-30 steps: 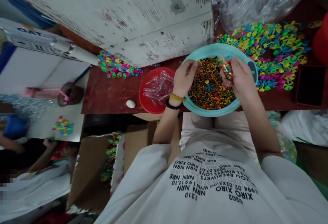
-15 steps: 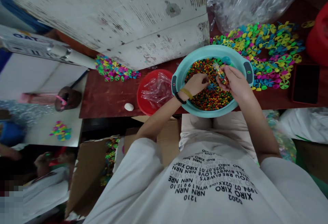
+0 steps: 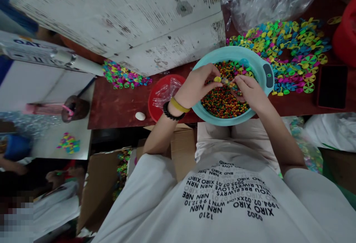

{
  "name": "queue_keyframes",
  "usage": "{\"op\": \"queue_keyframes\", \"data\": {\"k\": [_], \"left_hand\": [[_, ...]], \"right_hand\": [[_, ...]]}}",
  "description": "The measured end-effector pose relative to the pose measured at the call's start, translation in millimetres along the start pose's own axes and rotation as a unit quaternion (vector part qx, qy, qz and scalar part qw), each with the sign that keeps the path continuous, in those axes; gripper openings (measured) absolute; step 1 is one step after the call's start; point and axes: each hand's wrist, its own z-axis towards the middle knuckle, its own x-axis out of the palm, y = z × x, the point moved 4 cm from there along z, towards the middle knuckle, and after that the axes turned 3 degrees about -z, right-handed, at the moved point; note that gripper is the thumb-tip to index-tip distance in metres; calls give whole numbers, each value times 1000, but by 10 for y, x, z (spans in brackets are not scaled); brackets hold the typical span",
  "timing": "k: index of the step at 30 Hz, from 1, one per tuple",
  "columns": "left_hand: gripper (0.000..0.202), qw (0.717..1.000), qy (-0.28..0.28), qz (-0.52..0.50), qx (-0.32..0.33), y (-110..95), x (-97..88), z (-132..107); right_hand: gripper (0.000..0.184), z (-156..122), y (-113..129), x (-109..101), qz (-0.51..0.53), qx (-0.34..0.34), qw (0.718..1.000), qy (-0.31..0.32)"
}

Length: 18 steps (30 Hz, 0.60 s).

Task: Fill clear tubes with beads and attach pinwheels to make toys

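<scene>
My left hand (image 3: 198,85), with a yellow band and a black bead bracelet at the wrist, pinches a small yellow cap (image 3: 217,79) over the left part of a light blue basin (image 3: 265,59). Facing it, my right hand (image 3: 249,92) grips a small clear bottle (image 3: 229,83) with coloured beads or candies inside; its neck points toward the cap. Whether cap and neck touch, I cannot tell. Loose small round candies or beads (image 3: 225,104) in red, orange, yellow and green fill the basin, with a few green plastic pieces at its far right side.
Left of the basin stands a red bowl (image 3: 152,104) of clear plastic bags, near a white egg-shaped object (image 3: 140,116). Bright plastic pieces (image 3: 294,50) and a dark phone (image 3: 332,86) lie right. A large white carton (image 3: 125,20) stands behind. Another person's hand (image 3: 55,178) shows far left.
My left hand has risen out of the beads and now pinches a yellow cap by the bottle. The bottle has tipped leftward in my right hand.
</scene>
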Motion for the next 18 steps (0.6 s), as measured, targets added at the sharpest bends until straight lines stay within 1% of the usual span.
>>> {"op": "queue_keyframes", "data": {"k": [4,7,9,11,13,15,18], "left_hand": [[17,998,20,48,28,-78,-50,-19],[13,997,16,56,43,-133,-63,-54],[13,997,2,63,46,-153,-72,-84],[14,996,-9,74,48,-164,-81,-111],[14,994,-8,89,61,-180,-86,-133],[13,990,3,107,91,-213,-85,-155],[12,983,15,137,121,-264,-75,-198]], "right_hand": [[31,-8,19,61,-18,-17,1000,9],[34,-5,35,50,-75,-75,994,9],[33,-24,80,34,-141,-130,981,8],[31,-61,146,31,-212,-179,961,16],[29,-104,212,40,-266,-210,940,28],[28,-140,265,50,-296,-226,928,32],[27,-177,303,79,-313,-225,922,36]]}}
